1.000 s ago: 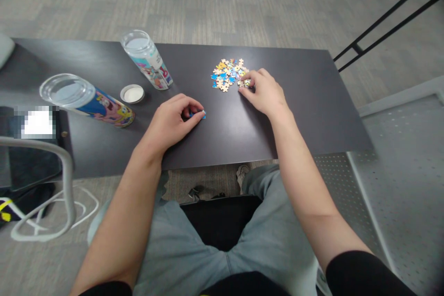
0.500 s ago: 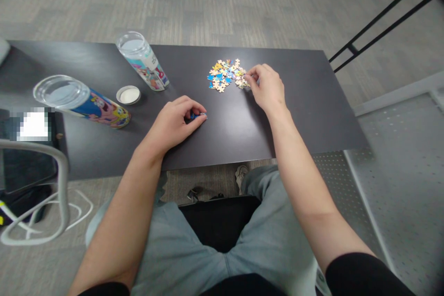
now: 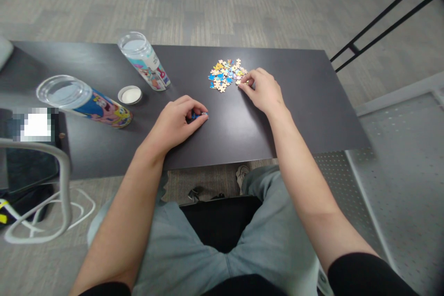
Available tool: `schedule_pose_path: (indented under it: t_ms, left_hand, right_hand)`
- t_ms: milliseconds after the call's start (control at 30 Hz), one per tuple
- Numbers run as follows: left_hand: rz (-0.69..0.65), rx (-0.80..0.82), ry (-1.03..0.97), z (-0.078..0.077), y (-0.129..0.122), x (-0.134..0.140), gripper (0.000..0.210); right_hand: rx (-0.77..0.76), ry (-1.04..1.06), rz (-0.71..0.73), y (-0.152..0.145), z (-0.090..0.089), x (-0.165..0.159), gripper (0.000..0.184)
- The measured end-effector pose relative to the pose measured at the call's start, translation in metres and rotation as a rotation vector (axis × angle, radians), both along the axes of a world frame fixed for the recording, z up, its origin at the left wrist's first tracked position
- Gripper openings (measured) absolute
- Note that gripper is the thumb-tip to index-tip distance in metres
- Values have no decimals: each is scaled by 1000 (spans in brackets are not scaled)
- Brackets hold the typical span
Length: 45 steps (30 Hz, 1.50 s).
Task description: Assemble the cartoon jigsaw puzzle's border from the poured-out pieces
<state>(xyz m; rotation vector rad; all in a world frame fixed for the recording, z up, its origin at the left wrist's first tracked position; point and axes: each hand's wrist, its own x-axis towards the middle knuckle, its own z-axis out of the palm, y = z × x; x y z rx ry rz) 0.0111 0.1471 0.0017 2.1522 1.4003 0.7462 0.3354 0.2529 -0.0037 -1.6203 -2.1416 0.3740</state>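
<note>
Far left on the desk (image 3: 322,115): blue-labelled canister (image 3: 107,108), then white lid (image 3: 130,95), then slimmer canister (image 3: 152,69). Your left hand (image 3: 176,122), near side: thumb and fingers closed around blue puzzle pieces (image 3: 199,115); visible sliver lies long axis left–right, tip showing rightward past your thumb. Farther, to the right: loose puzzle heap (image 3: 224,76), roughly round, pieces pointing every way. Your right hand (image 3: 263,90) at its right edge, fingers bent; can't tell whether they pinch a piece.
</note>
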Motion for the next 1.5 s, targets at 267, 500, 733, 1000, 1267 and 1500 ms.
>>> schedule_pose_path:
  t_ms: [267, 500, 733, 1000, 1267, 1500]
  left_hand:
    - [2, -6, 12, 0, 1, -1, 19]
    - [-5, 4, 4, -2, 1, -1, 19]
    - [-4, -8, 4, -4, 2, -2, 17]
    - [-5, -5, 18, -4, 1, -1, 15]
    - [-25, 30, 6, -8, 0, 0, 12]
    - [-31, 54, -13, -9, 1, -1, 12]
  right_hand:
    - [20, 13, 13, -3, -2, -3, 11]
    - [39, 13, -40, 0, 0, -3, 16]
    - [-33, 65, 137, -7, 9, -6, 6]
    - [52, -55, 94, -30, 18, -41, 20]
    - [-14, -52, 150, -25, 8, -55, 21]
    - [-46, 54, 266, -16, 8, -48, 18]
